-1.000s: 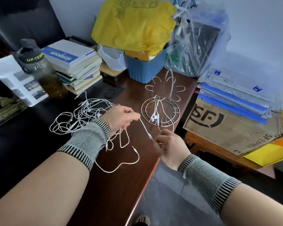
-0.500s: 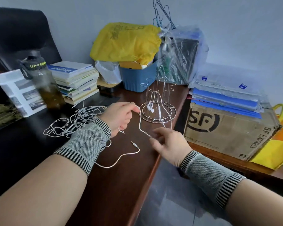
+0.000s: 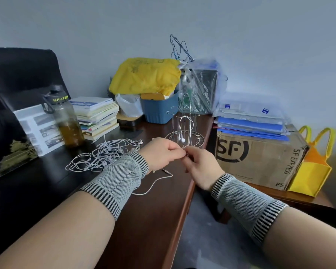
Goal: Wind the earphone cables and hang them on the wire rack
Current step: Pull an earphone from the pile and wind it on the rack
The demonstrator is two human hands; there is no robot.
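On the desk, near its right edge: I saw both hands meet just in front of the rack [image 3: 184,131].
Left hand [image 3: 159,153]: its fingers were curled, and the fingertips pinched a thin white cable against the right hand. I could not see how many turns it held.
Right hand [image 3: 199,165]: the fingers were bent inward and pinched the same cable at the meeting point. The cable itself was mostly hidden between the two hands.
Loose end [image 3: 155,181]: one white cable ran from under the left wrist over the desk [image 3: 144,220] and ended in a plug, lying free.
Pile [image 3: 105,154]: a tangle of more earphones lay behind the left wrist, touching nothing of the rack.
Rack: it stood upright, and one set [image 3: 184,129] hung already over a hook, its buds near the base ring.
Step in hand: in my judgement, this was the winding of one cable, at an early stage, because the tail was long on the desk.
How to do it well: I would keep one hand as a fixed holder and let the other lay even loops, with light tension only. I would draw the tail away from the pile, so it does not drag other cables. The plug end should close the coil.
Risk: a loose coil may open when it is lifted to a hook, and the light rack may tip if pushed.
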